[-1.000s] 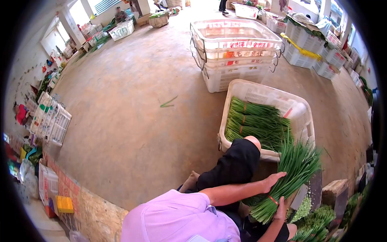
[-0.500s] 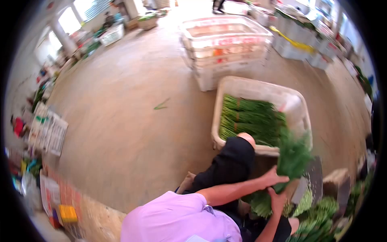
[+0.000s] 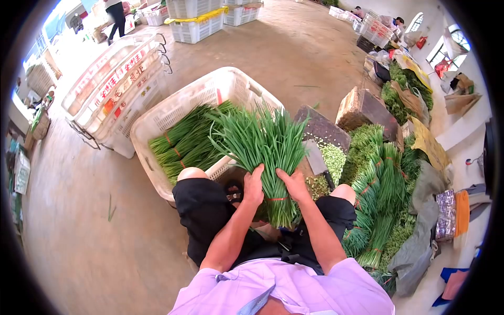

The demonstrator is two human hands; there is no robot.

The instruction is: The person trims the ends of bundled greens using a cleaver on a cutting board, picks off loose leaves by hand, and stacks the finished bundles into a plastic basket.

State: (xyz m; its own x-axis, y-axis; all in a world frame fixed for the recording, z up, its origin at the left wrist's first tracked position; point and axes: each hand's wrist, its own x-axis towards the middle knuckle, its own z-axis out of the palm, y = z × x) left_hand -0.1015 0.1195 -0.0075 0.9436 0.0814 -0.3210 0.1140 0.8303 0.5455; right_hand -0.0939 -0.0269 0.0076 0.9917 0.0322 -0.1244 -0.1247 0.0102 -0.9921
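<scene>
Both my hands grip a bundle of green chives (image 3: 268, 147) upright over my lap, leaves up and cut stems down, with a red band near the bottom. My left hand (image 3: 253, 185) wraps its left side, and my right hand (image 3: 294, 184) presses on its right side, thumbs toward the front. Just beyond, a white plastic crate (image 3: 252, 92) holds several banded bundles (image 3: 184, 139) lying flat. Close to my right knee, a broad grey blade (image 3: 315, 158) with a dark handle lies by a dark board (image 3: 323, 128) and pale chopped stem ends (image 3: 333, 161).
More chive bundles (image 3: 386, 184) lie heaped at my right on grey sheeting (image 3: 420, 236). A heavy block (image 3: 367, 113) stands beyond the board. Stacked white crates (image 3: 113, 89) stand at the left. Farther back are crates with a yellow strap (image 3: 197, 18) and a walking person (image 3: 115, 18).
My view has swung to the right. The chives, earlier tilted and blurred at my right side, are now upright in front of me between both hands.
</scene>
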